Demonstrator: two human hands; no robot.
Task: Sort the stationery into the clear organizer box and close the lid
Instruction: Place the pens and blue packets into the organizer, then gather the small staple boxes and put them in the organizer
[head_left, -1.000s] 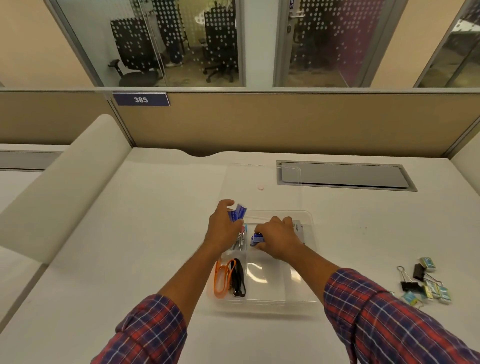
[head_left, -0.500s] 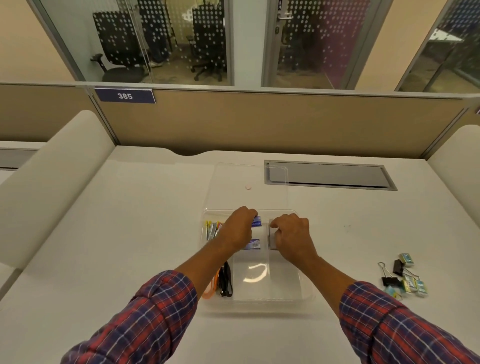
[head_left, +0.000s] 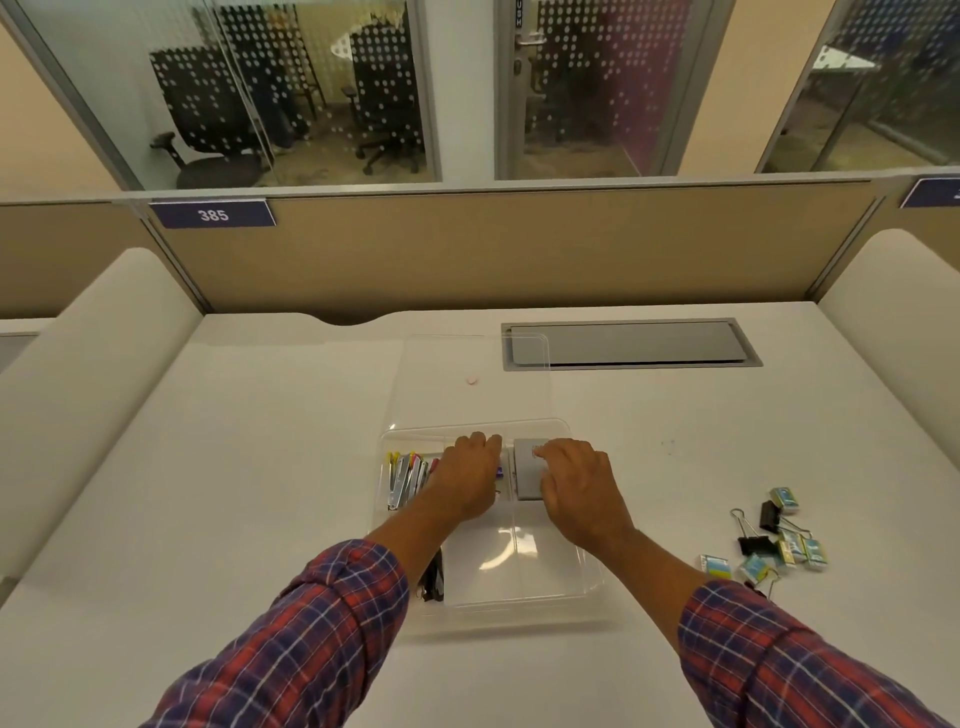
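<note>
Both hands are down inside the clear organizer box (head_left: 582, 582), at its far end. The left hand (head_left: 470, 480) lies palm-down and loosely curled over the middle compartment, its fingers covering a small blue-and-purple item (head_left: 499, 472) of which only a sliver shows at the hand's right edge; whether the fingers pinch it or merely rest on it cannot be told. The right hand (head_left: 574, 486) sits palm-down in the right compartment, its fingertips spread and pressing on a flat grey pad (head_left: 525, 475) that lies against the far wall. Left of the left hand, a row of coloured pens and clips (head_left: 408, 478) fills the left compartment, and a dark item (head_left: 432, 584) shows under the left forearm nearer the person. The lid (head_left: 470, 379) lies open and flat on the desk (head_left: 260, 467) beyond the box, with a small pink speck (head_left: 471, 380) showing through it. Well to the right of the box, a loose heap of binder clips and small packets (head_left: 774, 540) is unsorted on the desk. The step in hand looks like seating items in the far compartments, so sorting is perhaps halfway. The next move likely calls for letting go, lifting the right hand clear of the wall, reaching right for the heap, and carrying it to a free compartment before the lid is closed.
</note>
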